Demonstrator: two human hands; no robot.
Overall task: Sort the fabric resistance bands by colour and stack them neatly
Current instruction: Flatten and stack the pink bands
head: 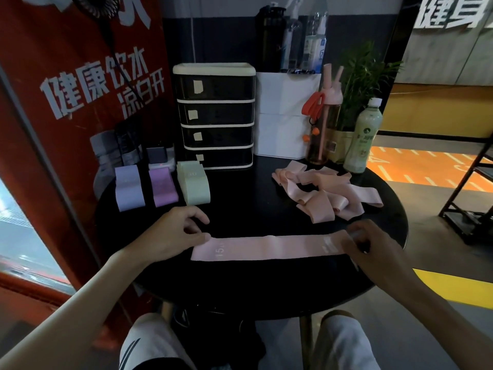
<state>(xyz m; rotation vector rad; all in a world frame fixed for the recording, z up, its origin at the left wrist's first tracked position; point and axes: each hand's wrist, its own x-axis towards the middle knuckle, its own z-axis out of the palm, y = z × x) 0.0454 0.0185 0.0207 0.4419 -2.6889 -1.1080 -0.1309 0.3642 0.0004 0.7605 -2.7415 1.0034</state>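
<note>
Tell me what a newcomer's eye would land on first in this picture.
First, the pink band pulled flat along the near edge of the round black table, with the left hand holding one end and the right hand the other. Next, the loose pile of pink bands at the right. Opposite it, at the left, stand a lavender stack, a purple stack and a pale green stack.

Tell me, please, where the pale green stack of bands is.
In the head view, the pale green stack lies far left on the table, right of the purple stack and in front of the black drawer unit.
</note>
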